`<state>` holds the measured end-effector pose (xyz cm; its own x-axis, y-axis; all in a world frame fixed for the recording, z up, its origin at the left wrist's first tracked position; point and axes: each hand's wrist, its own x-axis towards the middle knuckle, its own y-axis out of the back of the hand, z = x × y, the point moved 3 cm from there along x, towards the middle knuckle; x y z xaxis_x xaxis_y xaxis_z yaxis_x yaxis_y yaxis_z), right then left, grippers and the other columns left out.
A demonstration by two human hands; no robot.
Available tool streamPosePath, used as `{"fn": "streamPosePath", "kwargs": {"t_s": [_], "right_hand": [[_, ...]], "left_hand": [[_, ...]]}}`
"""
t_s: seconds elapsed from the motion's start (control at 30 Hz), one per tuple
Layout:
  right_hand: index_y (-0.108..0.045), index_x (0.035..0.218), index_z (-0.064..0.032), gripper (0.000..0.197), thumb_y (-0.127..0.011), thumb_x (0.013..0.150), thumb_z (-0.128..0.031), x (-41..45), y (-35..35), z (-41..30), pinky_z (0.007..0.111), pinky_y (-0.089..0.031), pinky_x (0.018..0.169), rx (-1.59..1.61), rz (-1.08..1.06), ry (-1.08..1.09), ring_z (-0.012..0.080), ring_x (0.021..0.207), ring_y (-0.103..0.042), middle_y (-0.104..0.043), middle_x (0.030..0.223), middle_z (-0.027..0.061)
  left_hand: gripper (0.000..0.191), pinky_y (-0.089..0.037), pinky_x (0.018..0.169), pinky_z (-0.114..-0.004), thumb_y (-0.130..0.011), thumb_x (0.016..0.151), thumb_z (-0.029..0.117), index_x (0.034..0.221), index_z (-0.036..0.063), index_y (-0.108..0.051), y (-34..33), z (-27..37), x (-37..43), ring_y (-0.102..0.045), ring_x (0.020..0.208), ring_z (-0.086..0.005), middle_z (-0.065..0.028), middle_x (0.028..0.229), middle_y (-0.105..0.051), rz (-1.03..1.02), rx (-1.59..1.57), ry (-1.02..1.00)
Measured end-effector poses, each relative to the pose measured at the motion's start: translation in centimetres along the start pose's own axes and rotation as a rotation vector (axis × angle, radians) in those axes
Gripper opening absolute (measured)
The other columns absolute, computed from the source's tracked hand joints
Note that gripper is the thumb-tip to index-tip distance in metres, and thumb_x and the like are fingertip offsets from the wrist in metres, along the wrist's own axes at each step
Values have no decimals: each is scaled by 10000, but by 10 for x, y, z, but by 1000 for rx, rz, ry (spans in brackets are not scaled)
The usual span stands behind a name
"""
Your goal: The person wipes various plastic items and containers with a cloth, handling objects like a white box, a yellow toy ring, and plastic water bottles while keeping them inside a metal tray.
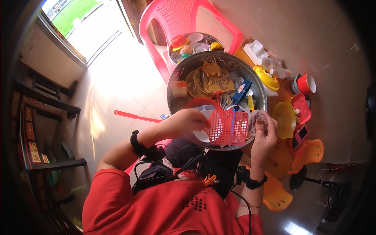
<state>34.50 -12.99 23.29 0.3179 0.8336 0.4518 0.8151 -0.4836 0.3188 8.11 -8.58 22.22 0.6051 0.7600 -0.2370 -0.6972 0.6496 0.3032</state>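
My left hand (pixel 195 121) grips the left end of a red perforated plastic basket (pixel 224 129), above the near side of a large round metal basin (pixel 171 101). At the basket's right end, my right hand (pixel 265 127) is closed around a greyish cloth (pixel 257 119). Inside the basin lie a wooden board (pixel 220 83), a dark blue box (pixel 242 92), an orange-and-white block-shaped item (pixel 179 89), white dishes and several spoons. A red round dish is partly hidden behind the basket.
A pink plastic chair (pixel 173 14) beyond the basin holds a second basin (pixel 221 44) of dishes. To the right, a wooden table (pixel 271 102) bears a yellow lid (pixel 265 77), plastic bottles (pixel 265 63), bowls and a yellow plate (pixel 284 119). A red stick (pixel 136 116) extends left of the basin.
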Motion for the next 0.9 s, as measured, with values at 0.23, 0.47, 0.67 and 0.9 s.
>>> {"fn": "streamPosePath", "kwargs": {"t_s": [0.23, 0.47, 0.67, 0.9], "right_hand": [[-678, 1186, -20, 289, -687, 939, -170, -3, -5, 2, 341, -488, 837, -74, -121, 24, 229, 945, -610, -633, 1061, 100], [-662, 1211, -17, 298, -665, 951, -164, -12, -6, -18, 342, -474, 860, -252, -165, 162, 229, 964, -591, -606, 1045, 87], [-633, 1276, -38, 414, -717, 905, -203, -30, -21, -26, 416, -424, 897, -640, -72, 428, 303, 1016, -542, -603, 1106, 124], [-625, 1271, -2, 423, -715, 910, -203, -38, -29, -26, 412, -432, 886, -634, -27, 524, 312, 1014, -554, -598, 1120, 138]], "left_hand": [[184, -508, 672, -234, -634, 941, 120, 1073, 19, -715, 5, 3, -1, -615, 765, -88, -7, 928, -655, -15, -66, 37], [212, -455, 628, -213, -637, 940, 133, 1098, 9, -706, 13, -9, 4, -563, 726, -61, 7, 911, -652, 127, -292, 128], [238, -409, 614, -215, -608, 971, 160, 1116, -10, -689, 7, -10, 7, -504, 698, -55, -3, 870, -623, 163, -417, 91], [224, -410, 622, -218, -589, 983, 166, 1088, -8, -685, 14, -2, 1, -505, 709, -61, -3, 855, -612, 157, -415, 101]]}}
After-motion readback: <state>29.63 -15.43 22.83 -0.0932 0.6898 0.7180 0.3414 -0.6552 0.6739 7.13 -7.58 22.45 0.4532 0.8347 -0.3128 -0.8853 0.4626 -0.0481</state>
